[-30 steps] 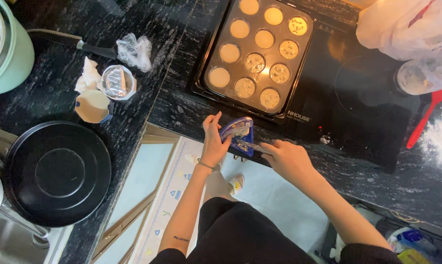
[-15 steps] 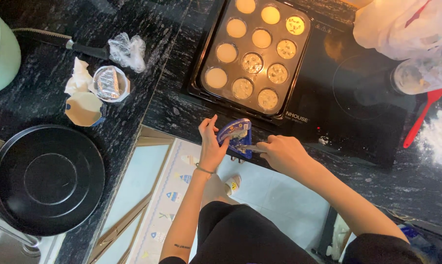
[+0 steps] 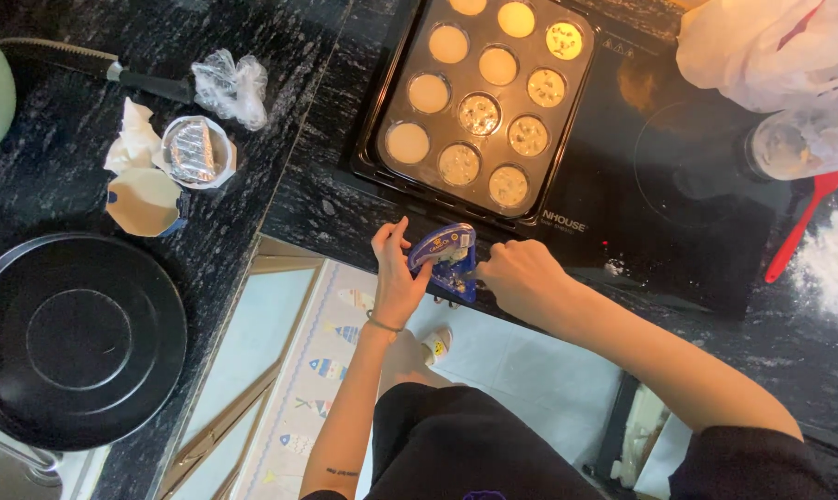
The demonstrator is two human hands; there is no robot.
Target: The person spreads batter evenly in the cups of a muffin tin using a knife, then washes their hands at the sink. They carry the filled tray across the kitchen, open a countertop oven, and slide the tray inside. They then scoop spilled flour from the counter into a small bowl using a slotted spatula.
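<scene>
The black speckled table fills the upper part of the frame and runs down the left side. A flat black stove top lies on it right of the middle. At the lower left sits a round black pan, upside down by the look of it.

At the upper middle a dark muffin tray rests on the stove top, its cups filled with pale batter; some cups are speckled on top.

In the upper right corner lies a white plastic bag, with a clear jar just below it and a red spatula slanting down toward some spilled flour.

At the upper left a knife with a black handle lies beside a crumpled clear wrapper. Below it are a small white cup with foil inside and a second, empty white cup.

Near the middle of the frame, at the table's front edge, both hands meet on a small blue wedge-shaped packet. The left hand has its grip closed on the packet's left side, thumb and fingers pinching it. The right hand is curled at the packet's right edge, fingertips on it. A thin bracelet circles the left wrist.
</scene>
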